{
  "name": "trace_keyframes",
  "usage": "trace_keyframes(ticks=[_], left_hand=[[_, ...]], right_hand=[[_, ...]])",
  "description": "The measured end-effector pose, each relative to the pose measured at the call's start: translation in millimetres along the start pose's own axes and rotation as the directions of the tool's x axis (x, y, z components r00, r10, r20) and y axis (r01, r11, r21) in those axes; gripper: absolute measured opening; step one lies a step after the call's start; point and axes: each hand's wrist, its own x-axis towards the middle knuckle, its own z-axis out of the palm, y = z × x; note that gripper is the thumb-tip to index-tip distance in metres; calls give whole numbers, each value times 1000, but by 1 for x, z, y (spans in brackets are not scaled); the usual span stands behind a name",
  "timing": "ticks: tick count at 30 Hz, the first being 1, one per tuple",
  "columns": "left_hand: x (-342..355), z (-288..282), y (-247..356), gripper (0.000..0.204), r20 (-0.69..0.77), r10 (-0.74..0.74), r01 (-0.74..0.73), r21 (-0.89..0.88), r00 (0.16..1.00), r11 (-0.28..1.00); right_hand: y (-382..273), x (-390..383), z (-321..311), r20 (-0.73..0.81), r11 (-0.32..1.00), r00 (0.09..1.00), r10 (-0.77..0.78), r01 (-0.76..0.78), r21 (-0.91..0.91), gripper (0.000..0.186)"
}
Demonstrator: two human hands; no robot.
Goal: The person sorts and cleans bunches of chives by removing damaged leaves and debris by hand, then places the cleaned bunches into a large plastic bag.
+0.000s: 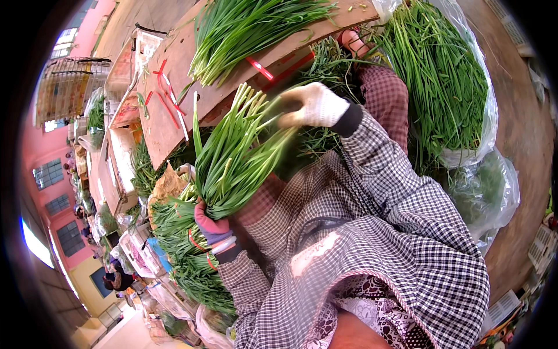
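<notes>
A loose bunch of garlic chives [235, 157], long flat green leaves with pale cut stem ends, stands upright before my lap. My left hand [213, 223], in a pink and purple glove, wraps round its lower part. At the bunch's upper right is my right hand [317, 106] in a white knitted glove, its fingers curved and smeared by motion. Whether it pinches a stalk cannot be made out. More loose chives [247, 38] lie on a brown board [174, 52] beyond. Red and white tie strips [167, 93] rest on the board's left part.
Tied bundles of chives [186, 256] with red bands are stacked at my left. A large clear plastic bag [485, 87] full of greens is at the right, with another clear bag [494, 186] nearer. Loose greens [331, 64] lie under the board's edge. Crates and people are farther left.
</notes>
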Motion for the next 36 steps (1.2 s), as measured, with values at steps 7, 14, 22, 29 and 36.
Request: trace_keyframes(ticks=[7,14,22,29,36], left_hand=[[-2,19,4,27,19,-47,48,-39,999,998],[-11,33,10,27,-26,-37,35,-69,999,997],[-12,53,13,25,20,-58,60,-122,998,991],[-21,47,15,24,-51,-44,40,-76,998,996],[-9,25,5,26,20,2,-1,-46,1000,999]], right_hand=[[4,7,18,95,919,987,-131,157,-361,20],[51,-19,-40,-200,901,979,-30,-60,-430,16],[-7,13,5,141,881,974,-179,222,-417,31],[7,3,28,-21,962,999,48,-40,272,26],[8,-13,10,-168,923,937,306,-249,293,23]])
